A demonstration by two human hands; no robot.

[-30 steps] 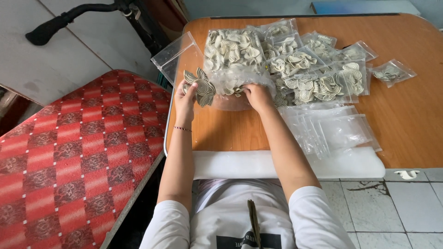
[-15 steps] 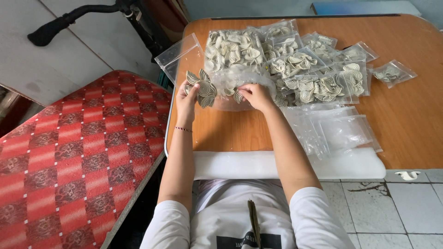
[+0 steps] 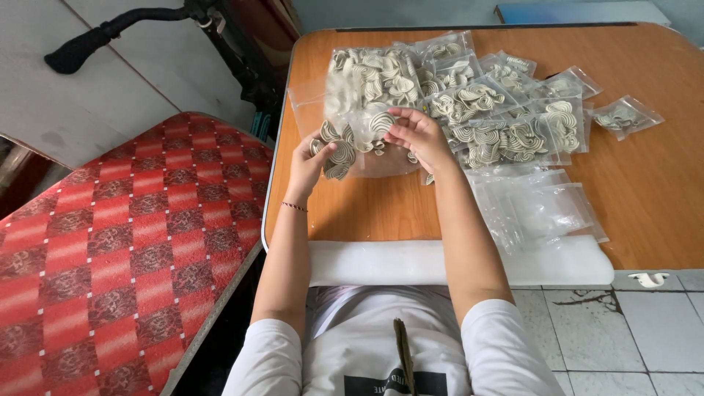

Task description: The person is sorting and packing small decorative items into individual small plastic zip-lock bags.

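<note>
My left hand (image 3: pixel 306 158) holds a bunch of small striped fan-shaped pieces (image 3: pixel 336 150) at the left side of the wooden table (image 3: pixel 660 183). My right hand (image 3: pixel 414 134) pinches one such piece (image 3: pixel 381 122) just above a clear plastic bag (image 3: pixel 378 160) lying between both hands. Several filled clear bags (image 3: pixel 469 103) of the same pieces lie beyond my hands.
A stack of empty clear bags (image 3: pixel 539 209) lies right of my right forearm. A white foam strip (image 3: pixel 447 262) runs along the table's near edge. A red patterned cushion (image 3: pixel 110 249) is at the left, with a black handlebar (image 3: pixel 110 33) above it.
Both hands have lifted slightly from the table, and my right hand has raised one piece toward the bunch in my left hand.
</note>
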